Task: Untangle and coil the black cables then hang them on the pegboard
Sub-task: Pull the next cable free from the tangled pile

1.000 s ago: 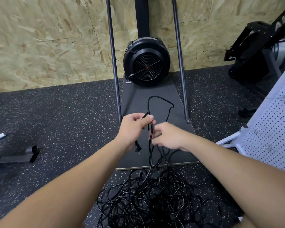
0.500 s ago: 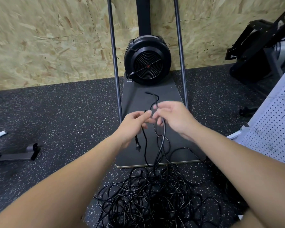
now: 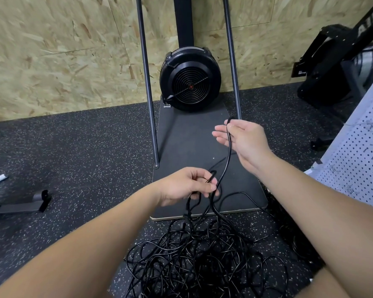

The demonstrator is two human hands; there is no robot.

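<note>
A tangled heap of black cables [image 3: 202, 259] lies on the speckled floor in front of me. My left hand [image 3: 183, 186] grips a few strands of one black cable above the heap. From there a single strand [image 3: 227, 155] rises to my right hand [image 3: 243, 140], which is raised higher and pinches it between thumb and forefinger, the other fingers stretched out. The cable's end sticks up just above that pinch. The white pegboard [image 3: 362, 151] stands at the right edge, tilted, with nothing visibly hanging on it.
A black fan unit [image 3: 190, 79] sits on a dark base board [image 3: 194, 136] between two slanted metal poles [image 3: 148, 82]. An OSB wall runs behind. Black exercise equipment [image 3: 336, 67] stands at the far right; a black metal foot [image 3: 22, 203] lies on the floor at left.
My right hand has moved up and to the right, drawing one strand out from my left hand. My left hand has dropped lower, still holding its strands.
</note>
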